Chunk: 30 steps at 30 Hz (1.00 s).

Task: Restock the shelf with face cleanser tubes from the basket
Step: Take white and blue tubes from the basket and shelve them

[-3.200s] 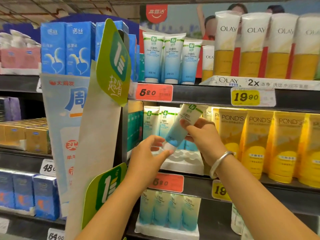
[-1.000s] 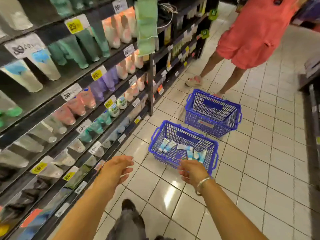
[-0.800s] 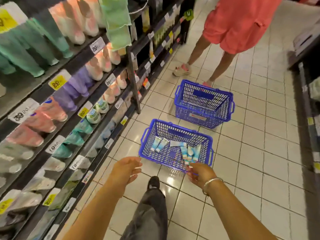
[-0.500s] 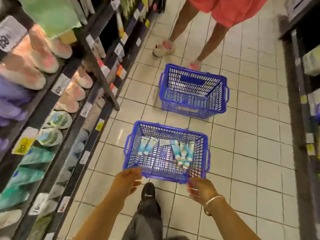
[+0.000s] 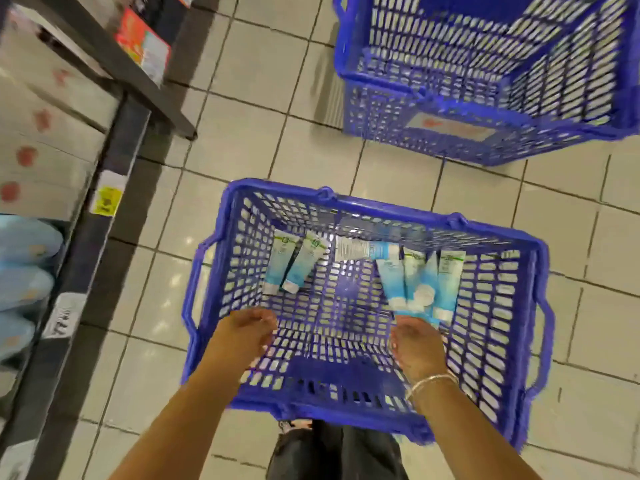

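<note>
1. At nine o'clock, the shelf (image 5: pixel 69 209) runs down the frame edge; its lower rows carry blurred pale products and price tags, and whether the cleanser slot is full cannot be told from here.
2. Just inside the near basket (image 5: pixel 540 306), at seven o'clock of its floor, the left hand (image 5: pixel 242 336) hangs loosely curled and holds nothing.
3. Two face cleanser tubes (image 5: pixel 291 263) lie side by side at ten o'clock in the basket; one more lies crosswise at twelve o'clock, back label up.
4. A cluster of four or so tubes lies at two o'clock. The right hand (image 5: pixel 417 342), a bangle (image 5: pixel 431 381) on its wrist, reaches toward their caps with fingers slightly spread, very close to or brushing the nearest one; nothing is gripped.
5. A second blue basket (image 5: pixel 485 147) stands at one o'clock on the tiled floor (image 5: pixel 242 81); it looks empty.
6. Judged progress: about seven tubes remain to shelve, so the restocking is well short of done.
7. Against half a second earlier, both hands have moved from the near rim down into the basket, and the view has dropped closer, cutting off the bystander's feet.
</note>
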Motion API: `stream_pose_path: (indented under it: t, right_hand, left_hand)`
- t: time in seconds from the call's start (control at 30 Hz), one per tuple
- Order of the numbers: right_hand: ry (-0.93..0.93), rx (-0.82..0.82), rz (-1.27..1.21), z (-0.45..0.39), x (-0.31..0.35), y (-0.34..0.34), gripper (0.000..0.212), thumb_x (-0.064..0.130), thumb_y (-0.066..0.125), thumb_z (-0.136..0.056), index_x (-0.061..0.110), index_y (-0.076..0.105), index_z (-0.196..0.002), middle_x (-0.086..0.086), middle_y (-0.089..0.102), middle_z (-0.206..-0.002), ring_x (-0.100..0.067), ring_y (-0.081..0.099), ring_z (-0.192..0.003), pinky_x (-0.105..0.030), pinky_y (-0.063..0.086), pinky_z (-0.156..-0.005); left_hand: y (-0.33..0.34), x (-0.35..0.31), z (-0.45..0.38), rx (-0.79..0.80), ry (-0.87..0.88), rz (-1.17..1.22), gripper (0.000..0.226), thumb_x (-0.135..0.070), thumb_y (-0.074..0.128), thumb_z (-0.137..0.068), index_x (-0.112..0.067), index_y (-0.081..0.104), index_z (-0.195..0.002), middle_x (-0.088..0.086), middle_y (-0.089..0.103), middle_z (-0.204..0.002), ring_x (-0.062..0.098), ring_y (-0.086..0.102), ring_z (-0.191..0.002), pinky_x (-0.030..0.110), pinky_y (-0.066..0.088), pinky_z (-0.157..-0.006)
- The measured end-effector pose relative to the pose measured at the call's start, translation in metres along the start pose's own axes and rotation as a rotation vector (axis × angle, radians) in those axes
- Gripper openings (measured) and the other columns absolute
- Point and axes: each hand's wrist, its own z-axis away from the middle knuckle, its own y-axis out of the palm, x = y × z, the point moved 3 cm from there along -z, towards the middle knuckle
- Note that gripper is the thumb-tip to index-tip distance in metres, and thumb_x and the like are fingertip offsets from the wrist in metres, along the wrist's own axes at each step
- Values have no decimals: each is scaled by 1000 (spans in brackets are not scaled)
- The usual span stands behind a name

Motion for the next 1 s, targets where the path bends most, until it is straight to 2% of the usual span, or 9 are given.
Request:
stream_pose_path:
  t: [0.13,0.27,0.4,0.53,0.63,0.7,0.77,0.83,1.0]
  right_hand:
    - [-275,-89,306,-63,-12,29,24,-7,45,-85,-4,60,-105,-22,56,-97,-29,53,-87,-39,41,-80]
    - [-476,-116,592,-107,-13,45,53,-10,51,-80,-5,42,-132,-23,46,-125,-37,43,-117,-30,28,-99]
    - [-458,-145,791,-146,-23,50,67,-1,55,-83,0,23,-141,-20,32,-139,-35,35,-125,-30,24,-101]
    - [-378,-146,819,-165,-31,59,79,9,57,-87,-1,7,-146,-20,23,-145,-36,28,-132,-36,22,-109]
    - [-327,-111,468,-167,-33,67,69,9,66,-79,-4,30,-136,-22,42,-130,-34,43,-119,-36,37,-98]
    - [-219,-109,169,-161,-35,71,46,3,67,-75,-3,47,-116,-14,56,-98,-30,57,-89,-28,47,-68]
    - [-78,-63,-21,-152,-43,75,31,1,67,-75,0,53,-103,-5,54,-73,-21,53,-59,-16,41,-41]
    - [53,32,-93,-140,-56,78,30,4,68,-76,4,51,-102,-4,54,-72,-15,51,-55,-13,38,-32]
    - [168,107,-126,-110,-74,73,42,17,71,-78,2,52,-112,-15,61,-89,-17,57,-60,-15,40,-34]
  left_hand:
    - [27,31,-87,-85,37,-127,17,-9,57,-89,-18,61,-76,5,56,-70,21,51,-70,28,40,-67]
    - [55,38,-144,-230,114,-414,22,-16,56,-90,-11,62,-110,13,64,-104,25,57,-80,28,43,-67]
    - [75,42,-178,-267,198,-577,34,-12,56,-90,-7,54,-124,15,54,-130,31,54,-110,32,40,-87]
    - [86,48,-195,-316,315,-709,43,-10,60,-87,-8,46,-128,17,52,-129,37,49,-116,44,41,-94]
    - [92,50,-205,-311,311,-725,44,-16,62,-87,-7,42,-126,18,55,-123,38,52,-111,49,46,-90]
    - [97,50,-212,-310,301,-744,50,-21,63,-87,-5,39,-128,19,53,-124,39,52,-111,47,46,-85]
    - [101,48,-216,-312,285,-702,55,-25,64,-86,-5,37,-129,19,53,-124,39,53,-109,44,44,-78]
    - [103,47,-219,-302,259,-629,54,-27,67,-84,-6,39,-125,17,55,-120,37,54,-105,42,44,-72]
    - [102,46,-205,-210,172,-564,54,-36,72,-76,-8,50,-116,12,59,-108,27,55,-86,34,42,-67]
